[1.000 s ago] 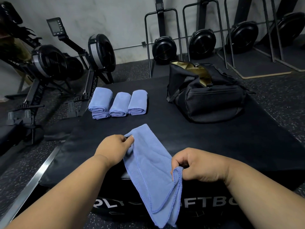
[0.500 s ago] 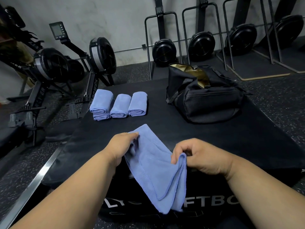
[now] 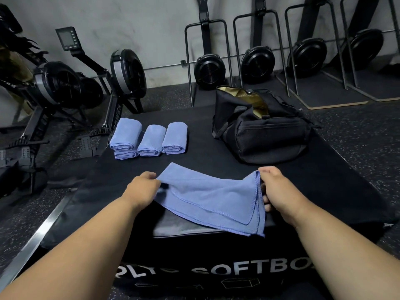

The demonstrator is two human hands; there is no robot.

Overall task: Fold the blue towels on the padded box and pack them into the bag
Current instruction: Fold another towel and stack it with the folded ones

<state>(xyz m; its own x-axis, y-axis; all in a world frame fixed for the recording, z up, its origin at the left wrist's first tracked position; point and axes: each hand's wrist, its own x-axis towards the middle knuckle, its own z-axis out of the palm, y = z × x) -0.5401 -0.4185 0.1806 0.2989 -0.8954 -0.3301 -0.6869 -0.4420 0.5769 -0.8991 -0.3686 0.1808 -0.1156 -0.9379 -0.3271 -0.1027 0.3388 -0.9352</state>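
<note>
A blue towel [image 3: 207, 200], doubled over, lies stretched across the near part of the black padded box [image 3: 216, 161]. My left hand [image 3: 142, 189] pinches its left end. My right hand [image 3: 279, 189] grips its folded right edge. Farther back on the left of the box lie folded blue towels [image 3: 149, 139] side by side, one of them on top of another. The black bag [image 3: 264, 128] stands open at the back right of the box, its tan lining showing.
Rowing machines [image 3: 71, 83] stand on the floor at the left, close to the box's far left corner. More black machines in stands [image 3: 257, 59] line the back wall. A metal floor strip [image 3: 32, 243] runs along the lower left.
The towel hung down over the box's front edge between my hands. My right hand has moved up and to the right, and the towel now lies spread flat on the box top.
</note>
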